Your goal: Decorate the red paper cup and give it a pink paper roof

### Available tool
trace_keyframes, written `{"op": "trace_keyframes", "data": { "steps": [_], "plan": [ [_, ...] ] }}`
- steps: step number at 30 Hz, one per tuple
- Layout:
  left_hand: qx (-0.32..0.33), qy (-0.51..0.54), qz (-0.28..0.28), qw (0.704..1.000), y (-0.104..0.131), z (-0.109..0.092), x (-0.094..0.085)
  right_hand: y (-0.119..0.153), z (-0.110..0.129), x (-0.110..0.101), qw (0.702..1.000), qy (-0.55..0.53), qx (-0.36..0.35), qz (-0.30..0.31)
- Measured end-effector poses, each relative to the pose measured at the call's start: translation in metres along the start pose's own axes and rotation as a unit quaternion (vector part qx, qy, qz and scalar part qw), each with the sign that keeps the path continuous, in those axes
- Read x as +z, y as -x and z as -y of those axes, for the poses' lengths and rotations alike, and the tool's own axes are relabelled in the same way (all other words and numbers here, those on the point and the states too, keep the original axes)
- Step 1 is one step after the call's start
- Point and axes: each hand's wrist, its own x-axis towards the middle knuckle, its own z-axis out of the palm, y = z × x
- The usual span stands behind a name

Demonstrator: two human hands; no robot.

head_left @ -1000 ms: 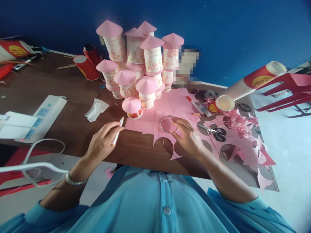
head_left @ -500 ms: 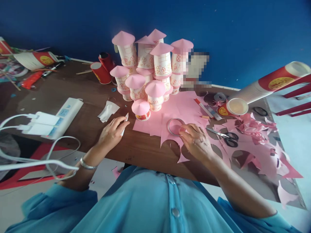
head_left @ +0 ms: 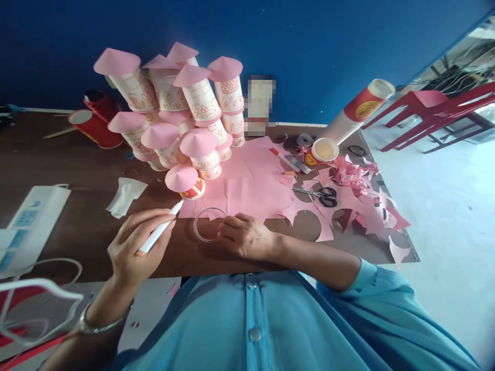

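Note:
My left hand [head_left: 137,247] holds a white marker [head_left: 157,236] with an orange end, its pale tip pointing up toward the nearest cup tower. My right hand [head_left: 247,236] pinches the right edge of a thin, clear ring [head_left: 196,226], which looks like a narrow tape roll, over the table's front part. Just beyond the marker stands a small red cup [head_left: 194,189] with a pink cone roof [head_left: 181,178]. Behind it rises a cluster of white paper-cup towers [head_left: 201,100] with drawn-on red flowers and pink cone roofs.
Pink paper [head_left: 255,193] lies on the brown table [head_left: 185,260]. Scissors [head_left: 315,192], markers [head_left: 284,159], cups [head_left: 325,149] and paper scraps [head_left: 351,175] are at the right. A tissue [head_left: 126,196], red cups [head_left: 95,129] and a power strip [head_left: 38,216] are at the left.
My view has shifted right. The ring has left the pink paper and moved left over the bare table edge, with my right hand on it. The marker is now closer to my view.

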Motion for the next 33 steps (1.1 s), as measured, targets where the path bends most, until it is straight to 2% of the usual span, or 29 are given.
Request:
{"op": "trace_keyframes", "data": {
  "steps": [2,5,9,11,12,13,14,16,19,23,27,29,30,31,33],
  "plan": [
    [-0.013,0.046,-0.024,0.999,-0.01,-0.016,0.004,-0.01,0.0,0.009,1.0,0.002,-0.001,-0.002],
    [-0.043,0.104,-0.024,0.993,-0.028,-0.034,0.016,-0.015,-0.003,0.012,1.0,0.004,0.011,-0.006],
    [-0.078,0.177,0.012,0.981,-0.052,-0.055,0.04,0.005,-0.027,-0.002,0.998,0.011,0.053,-0.01],
    [-0.092,0.23,0.034,0.968,-0.062,-0.063,0.053,0.026,-0.053,-0.015,0.993,0.028,0.11,-0.011],
    [-0.103,0.256,0.047,0.96,-0.067,-0.067,0.06,0.037,-0.068,-0.021,0.986,0.045,0.161,-0.011],
    [-0.117,0.284,0.056,0.95,-0.071,-0.07,0.066,0.048,-0.084,-0.028,0.964,0.072,0.255,0.008],
    [-0.137,0.309,0.069,0.939,-0.075,-0.073,0.073,0.059,-0.099,-0.034,0.942,0.09,0.322,0.031],
    [-0.186,0.367,0.093,0.907,-0.082,-0.077,0.087,0.075,-0.126,-0.043,0.906,0.107,0.406,0.053],
    [-0.27,0.449,0.106,0.845,-0.092,-0.082,0.107,0.087,-0.147,-0.046,0.891,0.053,0.448,0.053],
    [-0.357,0.529,0.078,0.766,-0.101,-0.08,0.129,0.085,-0.149,-0.043,0.885,0.011,0.464,0.016],
    [-0.393,0.57,0.056,0.719,-0.103,-0.075,0.14,0.08,-0.144,-0.048,0.876,-0.033,0.478,-0.055],
    [-0.412,0.588,0.053,0.694,-0.102,-0.074,0.142,0.077,-0.138,-0.052,0.87,-0.106,0.473,-0.09],
    [-0.423,0.598,0.051,0.679,-0.101,-0.074,0.142,0.076,-0.134,-0.053,0.86,-0.176,0.466,-0.116],
    [-0.434,0.607,0.048,0.664,-0.101,-0.075,0.141,0.074,-0.129,-0.053,0.83,-0.285,0.452,-0.157],
    [-0.449,0.623,0.046,0.638,-0.101,-0.078,0.141,0.068,-0.119,-0.051,0.724,-0.494,0.42,-0.236]
  ]
}}
